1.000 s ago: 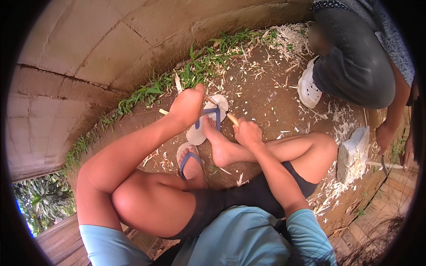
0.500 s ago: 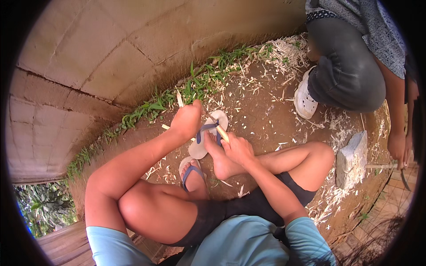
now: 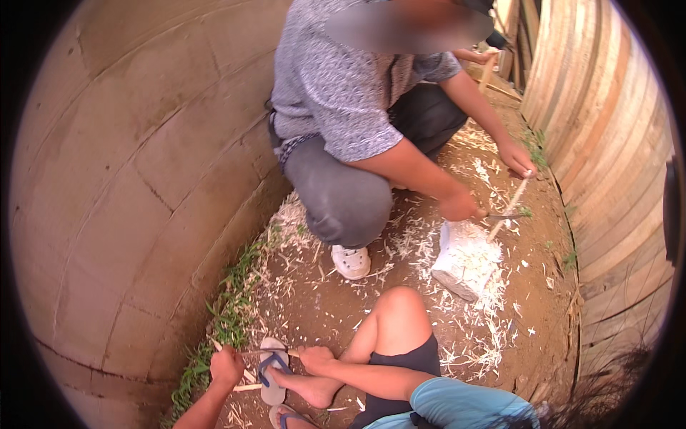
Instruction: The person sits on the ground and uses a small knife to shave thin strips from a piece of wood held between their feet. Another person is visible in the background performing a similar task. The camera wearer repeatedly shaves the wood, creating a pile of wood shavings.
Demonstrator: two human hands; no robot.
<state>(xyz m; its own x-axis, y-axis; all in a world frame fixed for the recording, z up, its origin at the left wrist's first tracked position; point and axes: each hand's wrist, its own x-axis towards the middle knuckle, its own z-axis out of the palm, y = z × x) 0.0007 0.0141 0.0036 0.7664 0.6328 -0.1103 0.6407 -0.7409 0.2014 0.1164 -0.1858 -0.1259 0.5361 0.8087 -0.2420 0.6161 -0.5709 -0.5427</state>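
Note:
At the lower left, my left hand (image 3: 227, 366) is closed round a pale wooden strip (image 3: 217, 345) whose end sticks out past the fist. My right hand (image 3: 316, 360) grips the light handle of a knife (image 3: 264, 351). Its thin dark blade spans the gap toward my left hand, above my foot and a grey flip-flop (image 3: 272, 392) with blue straps. Where the blade meets the strip is hidden by my left fist.
A crouching co-worker (image 3: 336, 121) cuts a long pale stick (image 3: 518, 194) with a curved knife over a whitish block (image 3: 457, 264). Shavings (image 3: 457, 350) litter the dirt. A block wall (image 3: 143, 214) stands left, with grass (image 3: 236, 286) along its base; wooden planks (image 3: 600, 179) stand right.
My view has swung up and to the right, so my hands now appear lower and the co-worker fully shows. Both my hands keep their holds. The co-worker's knife is now against the stick.

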